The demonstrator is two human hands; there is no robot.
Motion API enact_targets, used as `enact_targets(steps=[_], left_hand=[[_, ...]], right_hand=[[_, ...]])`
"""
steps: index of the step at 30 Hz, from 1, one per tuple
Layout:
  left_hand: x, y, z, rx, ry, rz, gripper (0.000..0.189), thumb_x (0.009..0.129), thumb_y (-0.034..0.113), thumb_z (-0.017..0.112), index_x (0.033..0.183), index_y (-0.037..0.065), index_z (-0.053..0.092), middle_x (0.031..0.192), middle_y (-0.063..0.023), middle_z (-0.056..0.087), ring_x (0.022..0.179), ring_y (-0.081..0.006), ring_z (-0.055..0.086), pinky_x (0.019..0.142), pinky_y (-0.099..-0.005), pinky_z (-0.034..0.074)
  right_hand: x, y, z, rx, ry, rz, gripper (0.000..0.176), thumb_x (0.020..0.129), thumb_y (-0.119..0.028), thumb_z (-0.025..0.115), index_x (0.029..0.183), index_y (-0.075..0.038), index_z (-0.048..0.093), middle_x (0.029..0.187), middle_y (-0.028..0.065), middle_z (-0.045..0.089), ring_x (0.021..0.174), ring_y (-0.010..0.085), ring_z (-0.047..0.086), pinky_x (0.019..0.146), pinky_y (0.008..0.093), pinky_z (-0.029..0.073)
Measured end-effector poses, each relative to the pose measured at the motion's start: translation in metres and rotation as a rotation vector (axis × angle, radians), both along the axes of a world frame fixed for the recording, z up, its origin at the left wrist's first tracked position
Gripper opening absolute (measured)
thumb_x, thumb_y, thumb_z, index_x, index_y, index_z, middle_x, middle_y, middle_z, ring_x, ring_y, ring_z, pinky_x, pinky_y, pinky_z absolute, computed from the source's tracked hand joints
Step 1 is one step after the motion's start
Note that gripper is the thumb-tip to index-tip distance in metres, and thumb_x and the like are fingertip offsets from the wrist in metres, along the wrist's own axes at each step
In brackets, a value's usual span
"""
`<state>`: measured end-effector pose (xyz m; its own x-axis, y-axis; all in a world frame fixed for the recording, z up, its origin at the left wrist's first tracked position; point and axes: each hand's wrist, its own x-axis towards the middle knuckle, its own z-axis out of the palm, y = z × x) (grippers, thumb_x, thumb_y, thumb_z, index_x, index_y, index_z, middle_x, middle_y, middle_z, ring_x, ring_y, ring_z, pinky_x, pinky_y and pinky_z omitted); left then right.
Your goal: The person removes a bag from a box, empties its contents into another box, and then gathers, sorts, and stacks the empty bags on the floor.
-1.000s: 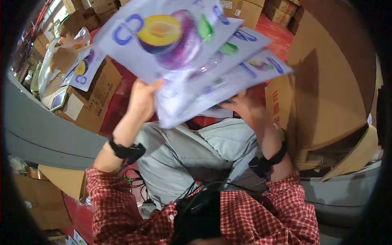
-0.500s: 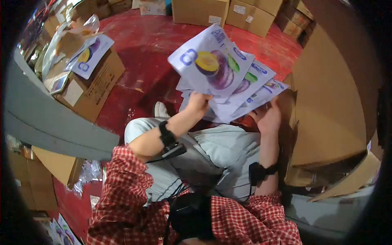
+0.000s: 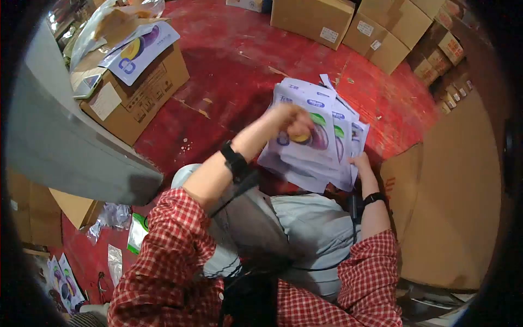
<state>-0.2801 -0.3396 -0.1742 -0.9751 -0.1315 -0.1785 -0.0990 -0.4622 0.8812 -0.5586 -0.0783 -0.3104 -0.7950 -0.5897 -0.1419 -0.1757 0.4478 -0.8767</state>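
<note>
A fanned stack of several white printed pouches [image 3: 305, 163], with purple fruit pictures on them, lies in front of my knees. My left hand [image 3: 294, 119] is over the top pouch, blurred by motion, so its fingers are hard to make out. At the stack's right edge, my right hand [image 3: 360, 161] has its fingers closed on the pouches. A similar pouch [image 3: 140, 50] rests on a cardboard box at the upper left, beside a phone [image 3: 87, 86].
The cardboard box [image 3: 158, 90] stands at the upper left by a grey curved surface [image 3: 81, 147]. More boxes [image 3: 311, 19] line the back. A large cardboard flap [image 3: 452, 201] rises at the right. Plastic bags and more pouches [image 3: 66, 284] lie at the lower left.
The pouches have come down from a raised, tilted fan to a flatter, more gathered stack. My left hand has moved from their lower edge onto the top. The view has shifted.
</note>
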Motion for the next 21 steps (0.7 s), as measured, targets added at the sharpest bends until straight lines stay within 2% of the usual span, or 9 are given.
enact_targets(steps=[1,2,5,6,8,11,14,18,21], left_hand=[[0.007,-0.005,0.015,-0.24,-0.188,0.419,0.026,0.079,0.023,0.052,0.095,0.003,0.06,0.086,-0.0096,0.062,0.075,-0.0214,0.06,0.061,-0.0317,0.048],[0.001,-0.029,-0.01,-0.448,-0.175,0.585,0.028,0.077,0.025,0.054,0.094,0.004,0.06,0.082,-0.0079,0.061,0.071,-0.0198,0.058,0.059,-0.033,0.047],[-0.019,-0.085,-0.109,-0.517,-0.416,0.551,0.047,0.07,0.027,0.066,0.107,0.0,0.054,0.096,-0.0087,0.06,0.083,-0.0209,0.058,0.072,-0.0371,0.046],[-0.024,-0.091,-0.131,-0.485,-0.435,0.553,0.052,0.069,0.027,0.069,0.109,0.0,0.053,0.099,-0.0088,0.06,0.085,-0.0211,0.057,0.075,-0.0366,0.045],[-0.023,-0.071,-0.124,-0.398,-0.383,0.518,0.058,0.066,0.025,0.072,0.113,-0.002,0.05,0.102,-0.0091,0.059,0.089,-0.0211,0.057,0.078,-0.0341,0.045],[-0.044,-0.065,-0.127,-0.417,-0.036,0.406,0.076,0.055,0.033,0.079,0.113,-0.004,0.047,0.113,-0.016,0.053,0.104,-0.0251,0.051,0.088,-0.0338,0.041],[-0.055,-0.073,-0.169,-0.484,-0.005,0.38,0.068,0.055,0.02,0.079,0.111,-0.002,0.047,0.109,-0.0129,0.055,0.103,-0.0233,0.051,0.088,-0.0324,0.041],[-0.037,-0.043,-0.111,-0.432,0.016,0.326,0.06,0.057,0.01,0.076,0.109,-0.003,0.049,0.1,-0.0116,0.058,0.092,-0.0213,0.056,0.081,-0.0322,0.045],[-0.018,-0.032,-0.088,-0.191,-0.177,0.3,0.054,0.061,0.013,0.074,0.109,-0.001,0.051,0.096,-0.01,0.06,0.084,-0.0192,0.059,0.076,-0.0316,0.047]], right_hand=[[-0.016,0.001,-0.023,0.004,0.065,-0.099,0.052,0.065,-0.016,0.068,0.109,0.004,0.049,0.098,0.0151,0.059,0.086,0.024,0.057,0.073,0.0343,0.045],[-0.031,0.003,-0.045,0.009,0.128,-0.201,0.051,0.067,-0.017,0.067,0.11,0.004,0.049,0.098,0.0135,0.058,0.086,0.0225,0.057,0.075,0.0339,0.045],[-0.042,-0.002,-0.069,0.11,0.312,-0.402,0.064,0.068,-0.033,0.068,0.113,0.006,0.046,0.105,0.0196,0.056,0.096,0.0255,0.055,0.081,0.0352,0.042],[-0.028,-0.006,-0.049,0.072,0.172,-0.32,0.061,0.071,-0.034,0.066,0.114,0.005,0.046,0.106,0.0185,0.056,0.097,0.0246,0.054,0.083,0.0348,0.041],[0.016,-0.026,0.019,-0.002,-0.114,-0.166,0.057,0.076,-0.035,0.061,0.116,0.002,0.046,0.108,0.0162,0.055,0.1,0.0228,0.052,0.085,0.034,0.039],[0.011,-0.045,-0.003,-0.084,-0.08,-0.089,0.05,0.083,-0.035,0.052,0.119,-0.001,0.045,0.111,0.0127,0.054,0.102,0.0213,0.05,0.088,0.0334,0.037],[0.054,-0.063,0.026,-0.131,-0.083,0.047,0.059,0.081,-0.041,0.053,0.124,-0.002,0.04,0.119,0.0131,0.048,0.108,0.0228,0.045,0.091,0.0354,0.034],[0.061,-0.07,0.032,-0.127,-0.244,-0.14,0.068,0.075,-0.045,0.062,0.124,-0.003,0.04,0.12,0.0138,0.047,0.11,0.0232,0.045,0.09,0.036,0.036],[0.083,-0.059,0.076,-0.048,-0.326,-0.006,0.061,0.072,-0.039,0.067,0.116,-0.001,0.048,0.111,0.0133,0.054,0.102,0.0236,0.051,0.085,0.0362,0.041]])
